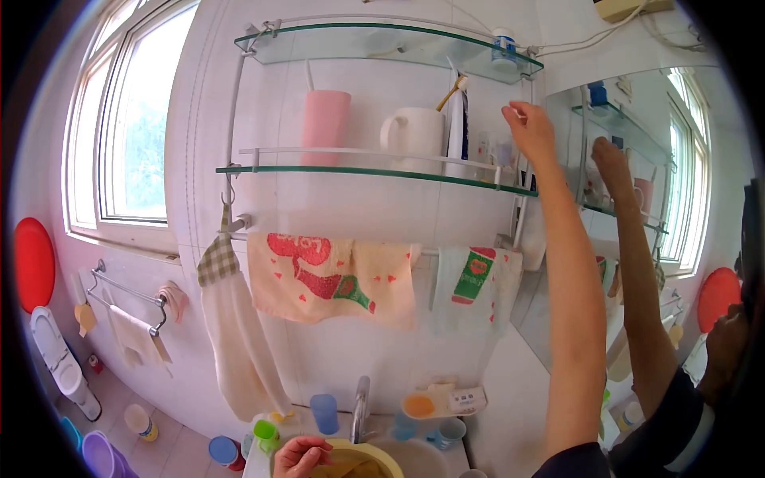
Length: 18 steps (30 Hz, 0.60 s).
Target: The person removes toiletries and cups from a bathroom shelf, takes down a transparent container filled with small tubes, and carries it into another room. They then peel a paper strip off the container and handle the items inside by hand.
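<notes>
My right hand (530,131) is raised at the right end of the middle glass shelf (358,177), its fingers bent and slightly apart, with nothing visible in them. Clear cups (498,150) stand close to its left. Further along the shelf are a toothpaste tube (457,131), a toothbrush (451,92), a white mug (416,134) and a pink cup (325,123). Down at the sink, my left hand (301,458) has its fingers curled in, and no object shows in it. It is beside the rim of a yellow basin (382,456).
A mirror (685,103) on the right reflects my raised arm. Towels (335,275) hang below the shelf. By the faucet (361,406) stand a blue cup (324,413), a green cup (266,434) and a soap dish (446,401). A white jar (504,48) stands on the top shelf.
</notes>
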Each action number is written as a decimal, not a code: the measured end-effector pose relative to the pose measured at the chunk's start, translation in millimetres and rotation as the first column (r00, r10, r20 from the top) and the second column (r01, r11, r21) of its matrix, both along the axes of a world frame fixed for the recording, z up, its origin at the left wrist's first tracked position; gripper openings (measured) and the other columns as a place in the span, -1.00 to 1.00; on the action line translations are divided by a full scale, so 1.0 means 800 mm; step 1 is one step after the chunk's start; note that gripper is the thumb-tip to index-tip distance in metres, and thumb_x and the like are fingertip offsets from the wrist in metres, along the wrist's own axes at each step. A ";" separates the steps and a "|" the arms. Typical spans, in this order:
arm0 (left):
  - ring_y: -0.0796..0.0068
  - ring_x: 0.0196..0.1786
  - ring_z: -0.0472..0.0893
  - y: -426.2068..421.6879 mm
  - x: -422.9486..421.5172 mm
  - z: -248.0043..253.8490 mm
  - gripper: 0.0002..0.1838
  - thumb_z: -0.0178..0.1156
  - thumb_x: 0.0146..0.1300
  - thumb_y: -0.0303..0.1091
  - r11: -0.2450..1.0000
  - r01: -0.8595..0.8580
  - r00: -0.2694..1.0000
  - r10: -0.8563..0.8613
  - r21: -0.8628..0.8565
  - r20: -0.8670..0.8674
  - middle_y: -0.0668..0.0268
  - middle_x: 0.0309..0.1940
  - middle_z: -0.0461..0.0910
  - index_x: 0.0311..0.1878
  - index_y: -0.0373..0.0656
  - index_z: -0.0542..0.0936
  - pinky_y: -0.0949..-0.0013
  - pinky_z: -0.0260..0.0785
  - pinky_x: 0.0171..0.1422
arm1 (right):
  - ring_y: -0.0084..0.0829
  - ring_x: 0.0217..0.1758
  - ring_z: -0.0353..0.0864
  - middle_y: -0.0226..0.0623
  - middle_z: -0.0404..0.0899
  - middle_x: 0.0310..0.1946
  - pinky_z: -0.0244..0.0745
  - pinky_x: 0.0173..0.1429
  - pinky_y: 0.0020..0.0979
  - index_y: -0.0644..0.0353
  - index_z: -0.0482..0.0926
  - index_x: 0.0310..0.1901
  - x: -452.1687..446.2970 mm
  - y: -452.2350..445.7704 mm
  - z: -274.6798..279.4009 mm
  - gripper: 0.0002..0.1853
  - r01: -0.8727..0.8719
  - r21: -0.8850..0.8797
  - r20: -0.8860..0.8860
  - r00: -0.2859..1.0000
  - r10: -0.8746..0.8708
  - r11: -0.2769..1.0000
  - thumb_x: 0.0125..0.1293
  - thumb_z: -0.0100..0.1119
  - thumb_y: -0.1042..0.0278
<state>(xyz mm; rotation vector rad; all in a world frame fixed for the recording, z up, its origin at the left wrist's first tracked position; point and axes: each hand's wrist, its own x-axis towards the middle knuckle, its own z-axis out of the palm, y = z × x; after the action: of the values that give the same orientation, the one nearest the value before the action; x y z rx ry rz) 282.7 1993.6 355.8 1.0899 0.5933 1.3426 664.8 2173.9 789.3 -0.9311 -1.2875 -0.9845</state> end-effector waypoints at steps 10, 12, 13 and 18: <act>0.64 -0.26 0.48 -0.008 -0.002 -0.006 -0.85 0.07 0.23 -0.40 0.997 0.045 0.998 -0.047 -0.059 -0.028 0.37 -0.26 0.52 -0.15 -0.18 0.48 0.56 0.36 -0.16 | -0.15 -0.26 0.52 -0.13 0.50 -0.32 0.42 -0.16 -0.26 0.23 0.32 -0.04 -0.110 -0.012 -0.025 -0.56 0.154 -0.172 0.067 0.987 -0.145 0.973 0.03 0.14 0.29; 0.65 -0.26 0.47 -0.011 -0.008 -0.006 -0.85 0.07 0.23 -0.40 0.996 0.050 0.998 -0.053 -0.073 -0.039 0.38 -0.27 0.52 -0.15 -0.19 0.49 0.56 0.35 -0.15 | -0.14 -0.27 0.52 -0.15 0.49 -0.34 0.42 -0.17 -0.24 0.24 0.31 -0.06 -0.117 -0.008 -0.031 -0.58 0.236 -0.117 0.030 0.972 -0.234 0.965 0.03 0.12 0.32; 0.64 -0.26 0.47 -0.013 -0.012 -0.006 -0.85 0.08 0.23 -0.40 0.996 0.047 0.998 -0.050 -0.081 -0.037 0.38 -0.28 0.52 -0.15 -0.19 0.49 0.56 0.35 -0.15 | -0.15 -0.28 0.52 -0.17 0.48 -0.34 0.42 -0.18 -0.23 0.23 0.32 -0.08 -0.119 -0.009 -0.035 -0.61 0.246 -0.054 0.031 0.969 -0.244 0.968 0.04 0.12 0.32; 0.63 -0.27 0.47 -0.014 -0.028 -0.013 -0.84 0.08 0.22 -0.41 0.998 0.005 1.000 -0.007 -0.060 -0.031 0.38 -0.31 0.51 -0.15 -0.21 0.49 0.55 0.34 -0.16 | -0.18 -0.34 0.53 -0.26 0.51 -0.39 0.41 -0.25 -0.24 0.17 0.44 -0.26 -0.149 -0.030 -0.045 -0.78 0.079 -0.106 0.035 0.996 -0.076 0.991 0.10 0.09 0.25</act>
<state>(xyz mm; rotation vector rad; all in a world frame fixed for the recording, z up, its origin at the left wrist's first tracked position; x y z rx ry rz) 260.3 1982.8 345.6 1.0648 0.6484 1.2974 545.4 2149.5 753.2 -1.0591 -1.3498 -1.0012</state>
